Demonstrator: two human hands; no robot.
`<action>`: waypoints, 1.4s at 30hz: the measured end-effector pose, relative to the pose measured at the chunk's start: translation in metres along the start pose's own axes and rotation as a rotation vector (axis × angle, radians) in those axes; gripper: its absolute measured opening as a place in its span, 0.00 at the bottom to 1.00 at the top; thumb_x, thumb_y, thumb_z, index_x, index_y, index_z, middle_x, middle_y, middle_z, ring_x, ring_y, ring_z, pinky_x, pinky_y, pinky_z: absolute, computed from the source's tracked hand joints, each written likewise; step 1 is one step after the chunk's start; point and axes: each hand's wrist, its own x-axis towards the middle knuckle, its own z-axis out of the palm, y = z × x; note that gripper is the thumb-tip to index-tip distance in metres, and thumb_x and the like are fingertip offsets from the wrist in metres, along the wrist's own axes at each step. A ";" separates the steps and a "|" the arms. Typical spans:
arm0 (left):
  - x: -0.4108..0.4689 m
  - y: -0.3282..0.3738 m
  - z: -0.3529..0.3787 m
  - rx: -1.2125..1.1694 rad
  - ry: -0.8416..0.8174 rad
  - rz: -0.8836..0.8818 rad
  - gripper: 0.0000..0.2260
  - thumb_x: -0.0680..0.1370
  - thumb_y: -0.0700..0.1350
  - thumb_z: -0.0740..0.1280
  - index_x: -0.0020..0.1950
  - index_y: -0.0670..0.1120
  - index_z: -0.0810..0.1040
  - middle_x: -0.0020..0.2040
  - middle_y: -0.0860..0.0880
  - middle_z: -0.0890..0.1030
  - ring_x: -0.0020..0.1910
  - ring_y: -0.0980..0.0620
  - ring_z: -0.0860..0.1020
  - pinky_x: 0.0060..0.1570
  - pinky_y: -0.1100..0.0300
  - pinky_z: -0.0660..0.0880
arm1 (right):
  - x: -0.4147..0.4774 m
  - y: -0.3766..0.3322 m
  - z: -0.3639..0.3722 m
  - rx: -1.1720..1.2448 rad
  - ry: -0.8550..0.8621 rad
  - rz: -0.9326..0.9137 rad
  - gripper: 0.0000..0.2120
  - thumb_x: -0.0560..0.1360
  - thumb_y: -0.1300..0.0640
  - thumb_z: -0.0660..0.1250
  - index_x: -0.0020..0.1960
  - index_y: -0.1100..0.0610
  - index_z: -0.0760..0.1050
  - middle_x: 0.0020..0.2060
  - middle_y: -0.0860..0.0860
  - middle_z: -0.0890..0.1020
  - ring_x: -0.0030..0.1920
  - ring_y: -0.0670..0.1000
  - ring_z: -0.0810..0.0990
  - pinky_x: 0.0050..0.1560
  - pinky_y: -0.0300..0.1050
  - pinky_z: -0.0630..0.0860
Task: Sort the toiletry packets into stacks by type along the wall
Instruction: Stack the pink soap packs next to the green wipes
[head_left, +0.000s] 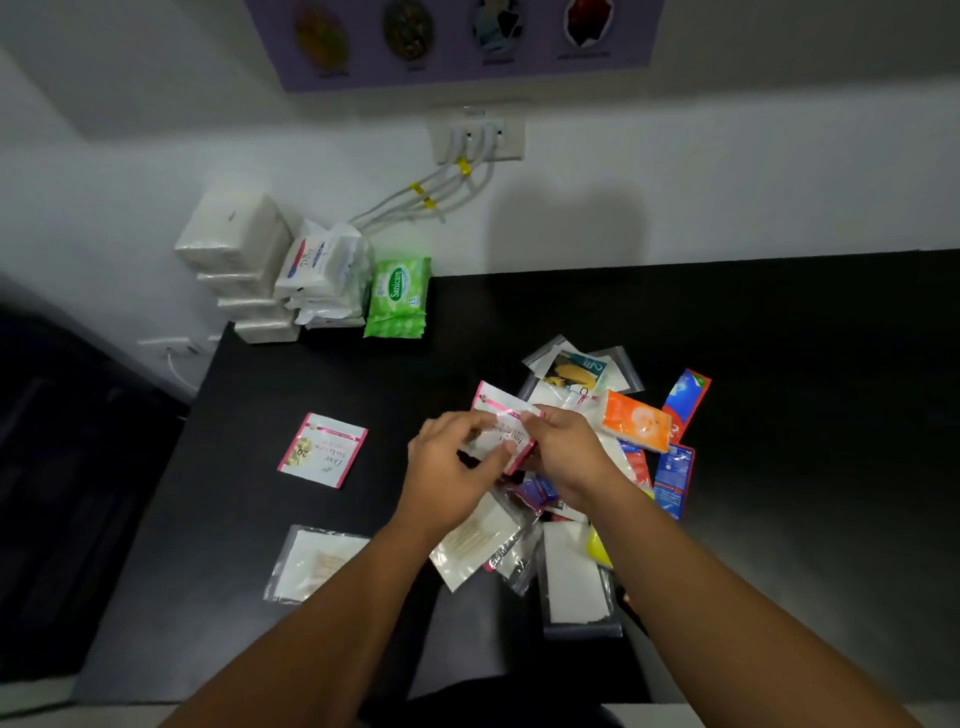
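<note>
Both grips pinching pink-edged sachet (496, 402), left hand (447, 470) and right hand (569, 454) at opposite edges, above packet pile (574, 571).

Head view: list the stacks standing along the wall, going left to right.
Stack of plain white packs → stack of white Dove packs → stack of green Sanicare packs.

One head-worn wide-angle view looks forward and steeply down, close over the black tabletop (322, 374), facing the white wall (727, 182) behind.
</note>
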 end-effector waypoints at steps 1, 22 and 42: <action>0.002 -0.004 -0.008 -0.055 0.069 -0.065 0.15 0.75 0.56 0.72 0.60 0.54 0.81 0.55 0.59 0.79 0.54 0.58 0.76 0.56 0.58 0.75 | 0.002 0.000 0.006 0.038 -0.011 0.018 0.11 0.83 0.60 0.60 0.49 0.61 0.80 0.45 0.61 0.85 0.47 0.60 0.85 0.49 0.55 0.83; 0.026 -0.130 -0.165 -0.198 0.068 -0.524 0.04 0.77 0.41 0.74 0.46 0.49 0.82 0.40 0.50 0.85 0.36 0.55 0.82 0.41 0.59 0.80 | 0.034 0.039 0.189 -0.400 0.035 -0.011 0.03 0.78 0.62 0.66 0.47 0.58 0.78 0.40 0.57 0.85 0.33 0.53 0.84 0.35 0.46 0.82; 0.052 -0.162 -0.149 0.107 -0.209 -0.385 0.06 0.79 0.44 0.68 0.54 0.46 0.82 0.44 0.49 0.84 0.43 0.50 0.81 0.43 0.57 0.77 | 0.053 0.068 0.223 -1.125 0.241 -0.109 0.19 0.79 0.51 0.64 0.69 0.50 0.72 0.55 0.53 0.81 0.54 0.57 0.81 0.51 0.49 0.79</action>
